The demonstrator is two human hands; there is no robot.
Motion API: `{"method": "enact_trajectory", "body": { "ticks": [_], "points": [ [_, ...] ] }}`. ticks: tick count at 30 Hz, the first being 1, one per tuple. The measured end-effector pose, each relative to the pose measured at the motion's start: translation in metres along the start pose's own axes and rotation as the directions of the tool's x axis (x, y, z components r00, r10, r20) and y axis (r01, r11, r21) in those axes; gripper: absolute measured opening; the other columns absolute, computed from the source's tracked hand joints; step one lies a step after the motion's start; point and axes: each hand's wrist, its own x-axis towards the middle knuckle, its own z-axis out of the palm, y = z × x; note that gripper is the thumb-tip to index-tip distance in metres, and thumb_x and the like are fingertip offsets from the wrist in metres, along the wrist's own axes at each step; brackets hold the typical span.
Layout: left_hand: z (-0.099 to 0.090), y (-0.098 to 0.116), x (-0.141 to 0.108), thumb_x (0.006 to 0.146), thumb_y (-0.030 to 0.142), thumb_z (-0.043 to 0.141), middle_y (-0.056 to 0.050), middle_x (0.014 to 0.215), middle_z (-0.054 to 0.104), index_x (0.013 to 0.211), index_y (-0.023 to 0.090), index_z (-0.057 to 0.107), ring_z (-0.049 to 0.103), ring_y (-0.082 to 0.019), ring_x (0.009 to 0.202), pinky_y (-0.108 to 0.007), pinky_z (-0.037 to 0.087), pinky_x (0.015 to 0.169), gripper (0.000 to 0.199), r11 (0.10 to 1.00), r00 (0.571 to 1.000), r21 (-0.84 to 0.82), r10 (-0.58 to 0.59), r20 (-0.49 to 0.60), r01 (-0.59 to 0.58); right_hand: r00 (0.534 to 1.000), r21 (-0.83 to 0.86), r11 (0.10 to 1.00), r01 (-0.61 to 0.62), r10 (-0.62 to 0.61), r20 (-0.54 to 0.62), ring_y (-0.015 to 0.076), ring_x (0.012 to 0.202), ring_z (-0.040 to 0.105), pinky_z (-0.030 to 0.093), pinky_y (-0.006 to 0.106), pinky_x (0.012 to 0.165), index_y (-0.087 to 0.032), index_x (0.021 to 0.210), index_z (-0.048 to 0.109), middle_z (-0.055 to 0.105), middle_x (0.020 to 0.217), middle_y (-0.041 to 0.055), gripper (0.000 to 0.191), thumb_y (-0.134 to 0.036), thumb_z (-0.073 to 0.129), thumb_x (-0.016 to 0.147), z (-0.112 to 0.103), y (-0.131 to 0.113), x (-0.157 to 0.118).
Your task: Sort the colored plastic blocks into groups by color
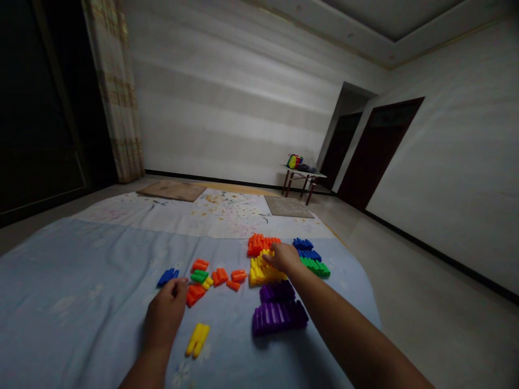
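Note:
My right hand [284,258] reaches into a stack of yellow finger-shaped plastic toy pieces [260,275], its thumb and fingers closed on a yellow piece at the top. Orange pieces [259,244] are stacked just beyond it, and purple pieces [279,316] lie in rows nearer me. My left hand [168,305] is curled closed near the bedcover; what it may hold is hidden. Beside it are a blue piece [167,277] and an orange piece [195,294]. A green piece [199,276] and several loose orange pieces [219,276] lie between my hands.
A yellow piece [198,339] lies close to me on the blue bedcover [101,302]. Right of my right hand are blue pieces [308,254] and green pieces [316,267]. Two flat mats, one brown [172,190] and one grey [288,207], lie at the far edge. A small table [300,173] stands beyond.

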Motion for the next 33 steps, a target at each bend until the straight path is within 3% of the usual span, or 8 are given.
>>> {"method": "enact_trajectory", "body": {
  "ticks": [11,15,18,23,28,33],
  "points": [
    [0.000,0.002,-0.004,0.081,0.041,0.036,-0.005,0.084,0.070,0.083,0.022,0.061,0.064,-0.018,0.076,-0.022,0.044,0.060,0.031,1.000,1.000,-0.009,0.013,-0.008,-0.013,0.999,0.002,1.000,-0.006,0.006,0.048,0.0247,0.097,0.060,0.041,0.032,0.076,-0.019,0.105,0.061,0.066,0.103,0.0122,0.048,-0.056,0.048,0.078,0.000,0.003,-0.001],
    [0.000,0.002,-0.004,0.082,0.042,0.036,-0.006,0.086,0.070,0.086,0.022,0.061,0.064,-0.018,0.079,-0.022,0.044,0.062,0.033,1.000,1.000,-0.022,-0.001,-0.010,0.001,0.999,0.024,1.000,0.013,-0.012,-0.040,0.0247,0.098,0.059,0.038,0.034,0.080,-0.019,0.103,0.062,0.066,0.101,0.0124,0.048,-0.057,0.046,0.080,-0.006,-0.001,-0.002],
    [0.000,0.002,-0.004,0.081,0.042,0.036,-0.006,0.085,0.069,0.085,0.022,0.061,0.064,-0.018,0.078,-0.022,0.044,0.061,0.032,1.000,1.000,-0.021,-0.012,-0.007,0.012,0.985,0.079,0.987,0.137,-0.128,-0.114,0.0226,0.100,0.056,0.036,0.033,0.084,-0.020,0.104,0.062,0.064,0.103,0.0106,0.041,-0.051,0.048,0.082,-0.009,-0.012,-0.008],
    [-0.001,0.002,-0.004,0.081,0.042,0.036,-0.006,0.087,0.070,0.085,0.023,0.061,0.064,-0.019,0.079,-0.023,0.044,0.062,0.031,0.999,1.000,-0.032,-0.001,0.000,0.001,0.904,0.134,0.896,0.424,-0.427,-0.012,0.0225,0.104,0.052,0.034,0.034,0.086,-0.024,0.107,0.062,0.061,0.107,0.0079,0.033,-0.037,0.060,0.077,-0.001,-0.044,-0.016],
    [-0.001,0.003,-0.003,0.080,0.041,0.037,-0.005,0.085,0.070,0.083,0.023,0.061,0.064,-0.018,0.079,-0.022,0.044,0.061,0.030,0.999,1.000,-0.034,-0.004,-0.018,0.003,0.871,0.063,0.879,0.472,-0.477,0.117,0.0251,0.100,0.053,0.036,0.037,0.083,-0.020,0.099,0.066,0.062,0.102,0.0112,0.023,-0.023,0.055,0.079,0.008,-0.061,-0.015],
    [-0.001,0.003,-0.004,0.080,0.040,0.036,-0.006,0.084,0.070,0.084,0.022,0.062,0.064,-0.018,0.077,-0.023,0.044,0.061,0.031,0.999,1.000,-0.039,-0.004,-0.021,0.003,0.874,0.104,0.871,0.480,-0.485,0.029,0.0242,0.097,0.056,0.037,0.035,0.082,-0.018,0.102,0.064,0.066,0.099,0.0104,0.025,-0.026,0.051,0.082,-0.001,-0.065,-0.019]
  ]
}}
